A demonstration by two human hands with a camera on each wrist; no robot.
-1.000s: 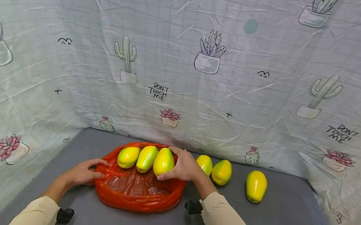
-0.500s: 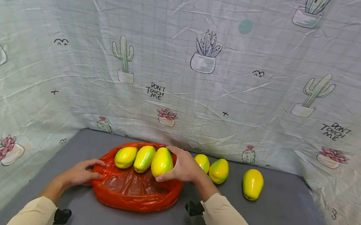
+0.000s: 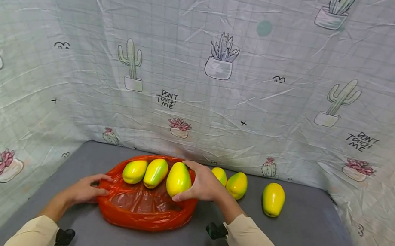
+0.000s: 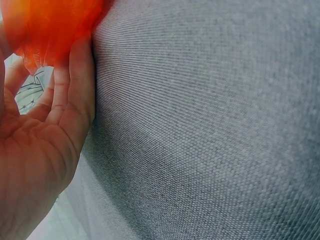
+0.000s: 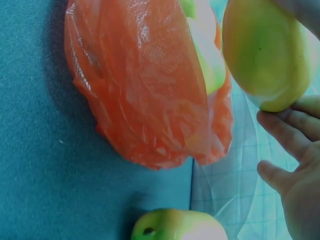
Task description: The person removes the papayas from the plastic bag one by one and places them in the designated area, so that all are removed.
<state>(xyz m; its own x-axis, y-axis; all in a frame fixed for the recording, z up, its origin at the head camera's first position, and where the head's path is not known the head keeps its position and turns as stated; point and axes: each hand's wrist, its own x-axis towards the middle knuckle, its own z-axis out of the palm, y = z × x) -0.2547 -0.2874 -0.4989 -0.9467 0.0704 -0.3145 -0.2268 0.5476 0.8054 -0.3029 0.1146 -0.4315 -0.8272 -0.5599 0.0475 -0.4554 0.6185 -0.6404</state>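
Observation:
My right hand [image 3: 206,184] grips a yellow-green papaya [image 3: 178,180], thumb at its lower end and fingers at its top. In the right wrist view this papaya [image 5: 267,52] is raised beside the bag's opening. An orange-red plastic bag [image 3: 143,221] lies on the table with its mouth spread wide. Two more papayas, the left one [image 3: 135,171] and the middle one [image 3: 156,173], rest in its far side. My left hand [image 3: 86,189] holds the bag's left rim between thumb and fingers. Up close, the plastic [image 4: 55,30] covers those fingertips.
Right of the bag, two papayas sit together, one [image 3: 219,175] partly behind my right hand, the other [image 3: 237,185] beside it. Another papaya [image 3: 273,199] stands farther right. The grey table [image 3: 302,245] ends at a cactus-print cloth [image 3: 222,114] hanging behind and at both sides.
My right hand and its papaya have shifted slightly right, widening the gap to the middle papaya. The left hand stays at the bag's rim. The whole view has drifted a little.

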